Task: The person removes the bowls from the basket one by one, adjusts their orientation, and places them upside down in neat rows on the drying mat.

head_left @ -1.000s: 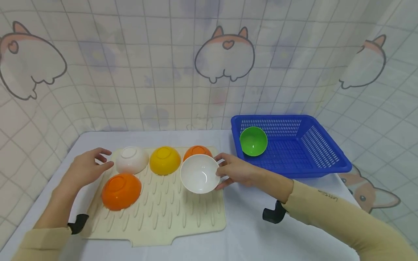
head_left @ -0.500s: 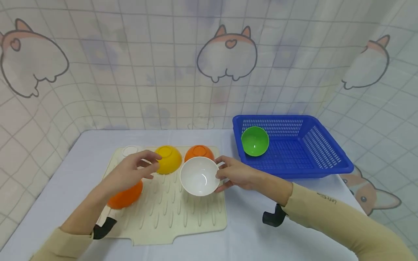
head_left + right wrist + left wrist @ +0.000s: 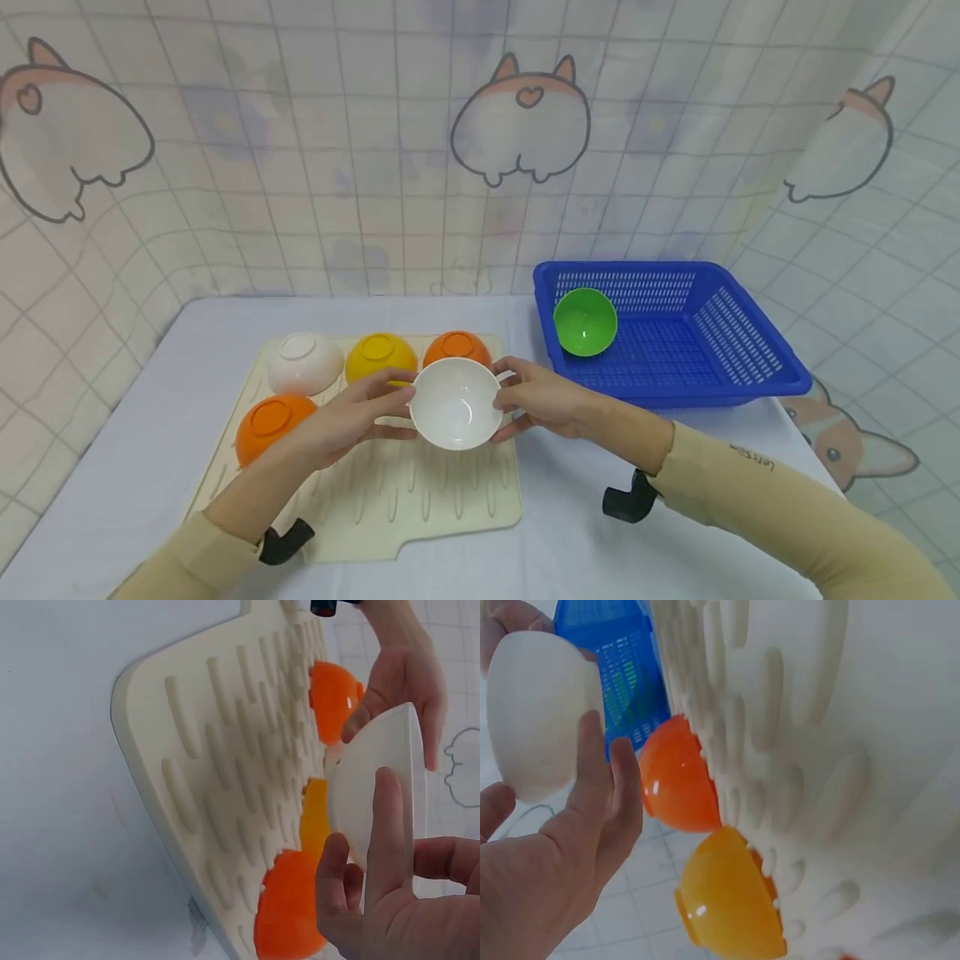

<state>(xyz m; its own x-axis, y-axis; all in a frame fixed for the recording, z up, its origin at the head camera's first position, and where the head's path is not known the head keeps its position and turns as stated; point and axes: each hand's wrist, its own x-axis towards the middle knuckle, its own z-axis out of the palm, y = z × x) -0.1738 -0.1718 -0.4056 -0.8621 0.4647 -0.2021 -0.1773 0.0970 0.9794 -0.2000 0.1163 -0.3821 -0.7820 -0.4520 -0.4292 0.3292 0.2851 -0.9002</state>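
Observation:
Above the right part of the cream drying mat (image 3: 435,508), both hands hold a white bowl (image 3: 456,404) with its inside facing the head camera. My right hand (image 3: 543,400) grips the right side, thumb at the rim and fingers spread on the outer wall (image 3: 375,795). On the opposite side, my left hand (image 3: 360,417) pinches the rim, its fingers (image 3: 592,761) against the outside in the left wrist view. Upside down on the mat stand another white bowl (image 3: 303,364), a yellow bowl (image 3: 378,354), an orange bowl (image 3: 457,346) partly hidden behind the held one, and a larger orange bowl (image 3: 273,425).
A blue plastic basket (image 3: 765,367) with slotted walls stands right of the mat. Inside it, at the left, lies a green bowl (image 3: 585,322), open side showing. A white cloth (image 3: 570,508) covers the table, and a patterned curtain (image 3: 517,225) hangs behind.
My left hand has moved right, from beside the white bowl on the mat to the held bowl's left rim, and now pinches it. The right hand keeps the bowl almost in place.

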